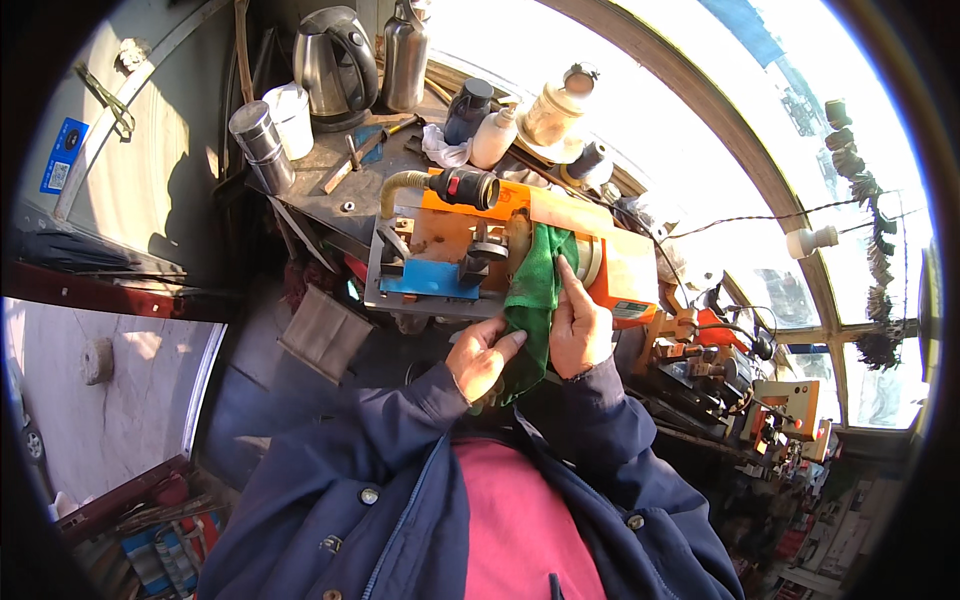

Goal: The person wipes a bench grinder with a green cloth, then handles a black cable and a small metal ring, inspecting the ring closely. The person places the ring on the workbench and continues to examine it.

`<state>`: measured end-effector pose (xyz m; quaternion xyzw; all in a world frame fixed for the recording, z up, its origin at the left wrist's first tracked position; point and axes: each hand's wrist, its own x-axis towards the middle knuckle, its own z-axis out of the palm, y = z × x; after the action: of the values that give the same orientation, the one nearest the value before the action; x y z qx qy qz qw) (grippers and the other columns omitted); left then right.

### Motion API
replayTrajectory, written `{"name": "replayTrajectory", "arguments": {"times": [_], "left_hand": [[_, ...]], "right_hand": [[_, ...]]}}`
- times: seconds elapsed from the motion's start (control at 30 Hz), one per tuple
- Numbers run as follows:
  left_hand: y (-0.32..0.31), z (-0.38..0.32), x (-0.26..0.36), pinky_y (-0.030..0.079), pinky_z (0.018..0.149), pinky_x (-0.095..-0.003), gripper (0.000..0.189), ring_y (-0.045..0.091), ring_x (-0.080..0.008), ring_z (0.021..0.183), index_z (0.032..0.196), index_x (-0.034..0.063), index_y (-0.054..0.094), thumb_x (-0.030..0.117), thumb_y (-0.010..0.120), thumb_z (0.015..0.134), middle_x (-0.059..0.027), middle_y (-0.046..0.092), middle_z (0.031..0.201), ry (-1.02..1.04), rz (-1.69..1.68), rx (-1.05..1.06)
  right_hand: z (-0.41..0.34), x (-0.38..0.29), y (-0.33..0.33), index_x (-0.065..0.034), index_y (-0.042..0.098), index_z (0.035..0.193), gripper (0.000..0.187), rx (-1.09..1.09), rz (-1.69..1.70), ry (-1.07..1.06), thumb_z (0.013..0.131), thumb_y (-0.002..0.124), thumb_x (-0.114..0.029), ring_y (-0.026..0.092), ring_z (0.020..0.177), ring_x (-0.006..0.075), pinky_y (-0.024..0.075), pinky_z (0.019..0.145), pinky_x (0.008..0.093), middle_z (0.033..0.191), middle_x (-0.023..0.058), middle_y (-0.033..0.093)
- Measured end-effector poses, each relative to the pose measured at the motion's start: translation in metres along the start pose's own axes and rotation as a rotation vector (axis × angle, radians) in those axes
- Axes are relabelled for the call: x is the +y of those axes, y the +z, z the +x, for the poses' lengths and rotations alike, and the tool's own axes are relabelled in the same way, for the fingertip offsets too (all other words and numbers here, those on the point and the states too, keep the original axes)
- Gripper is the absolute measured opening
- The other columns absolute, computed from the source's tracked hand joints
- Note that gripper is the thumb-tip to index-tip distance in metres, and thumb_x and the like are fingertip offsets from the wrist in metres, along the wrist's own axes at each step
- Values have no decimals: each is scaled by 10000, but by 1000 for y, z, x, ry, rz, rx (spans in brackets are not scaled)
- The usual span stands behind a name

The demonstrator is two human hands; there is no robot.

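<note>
A green cloth (pixel 534 289) lies over the drum or wheel part of an orange bench machine (pixel 630 262) and hangs down its front. Pinched between thumb and fingers of my left hand (pixel 480 358) is the cloth's lower left edge. My right hand (pixel 579 319) rests along the cloth's right side, its index finger extended up onto the fabric near the machine's pale round part (pixel 592 259); whether it grips the cloth is unclear. A flexible-neck lamp or nozzle with a black head (pixel 469 187) arches over the machine, above a blue plate (pixel 431 278) at its left.
Behind the machine, a workbench (pixel 315 180) holds a steel kettle (pixel 330 71), a metal bottle (pixel 406 60), a steel canister (pixel 262 146), a hammer (pixel 349 161) and a white bottle (pixel 493 137). Key-cutting machines (pixel 705 375) stand at right, beside windows. A wooden stool or board (pixel 326 334) is lower left.
</note>
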<state>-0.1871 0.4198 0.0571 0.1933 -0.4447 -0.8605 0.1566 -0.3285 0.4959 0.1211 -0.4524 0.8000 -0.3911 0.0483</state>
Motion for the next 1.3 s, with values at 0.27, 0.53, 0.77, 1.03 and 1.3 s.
{"name": "replayTrajectory", "arguments": {"times": [0.27,0.53,0.77,1.03,1.3], "left_hand": [[6,-3,1,519,841,-264,242,632,-95,936,1202,-32,643,124,566,1034,-43,700,1033,-65,-1,-73],[-7,-5,15,484,729,-272,252,595,-86,801,1070,-40,676,188,594,1005,-37,701,891,-45,242,8],[1,-16,8,414,638,-307,291,474,-93,706,986,-10,665,276,616,993,-20,562,739,-46,525,-68],[-3,-1,-3,423,634,-314,289,493,-102,705,953,-26,664,257,617,985,-19,611,761,-117,611,-84],[-9,-6,3,421,645,-302,289,496,-92,701,930,-31,663,252,625,978,-23,606,760,-121,516,25]], "right_hand": [[-9,-9,-25,-111,617,1381,456,-201,-71,5,946,528,-9,702,821,410,555,723,419,873,266,674],[-6,7,0,-110,611,1386,449,-36,-3,-34,958,536,3,697,813,410,552,730,405,879,265,673],[-52,37,-18,-78,575,1427,438,110,31,71,1013,484,29,536,663,108,474,686,245,785,86,630],[-51,25,9,-58,525,1463,514,67,154,60,971,468,79,614,651,194,506,682,287,778,177,603],[-46,30,31,-39,541,1384,377,104,316,150,1008,507,-26,713,800,397,548,711,394,901,280,682]]}}
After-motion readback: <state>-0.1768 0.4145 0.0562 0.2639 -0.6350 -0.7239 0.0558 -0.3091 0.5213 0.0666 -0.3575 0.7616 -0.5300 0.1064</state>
